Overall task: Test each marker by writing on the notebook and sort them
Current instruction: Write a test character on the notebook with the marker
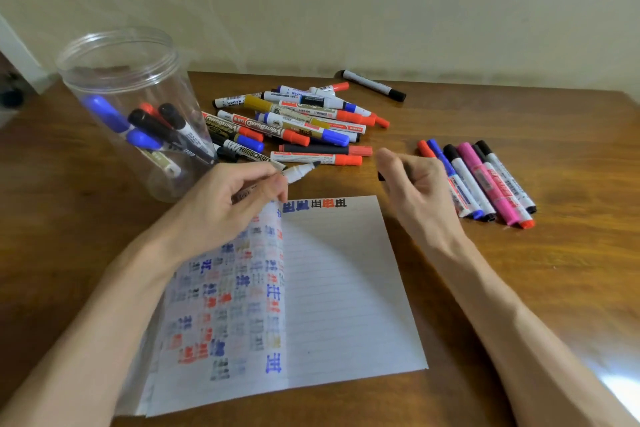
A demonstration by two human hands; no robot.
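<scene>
Ink may smear the notebook (346, 288): your left grip (225, 204) pinches an uncapped marker (298, 173) near it, right grip (415, 187) curled round a dark cap (381, 177)

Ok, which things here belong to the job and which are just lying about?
In the job: uncapped marker in left hand, black cap in right hand, notebook, marker pile, row of markers, lone marker, clear jar.
Lying about: dark blurred object at far left.
</scene>
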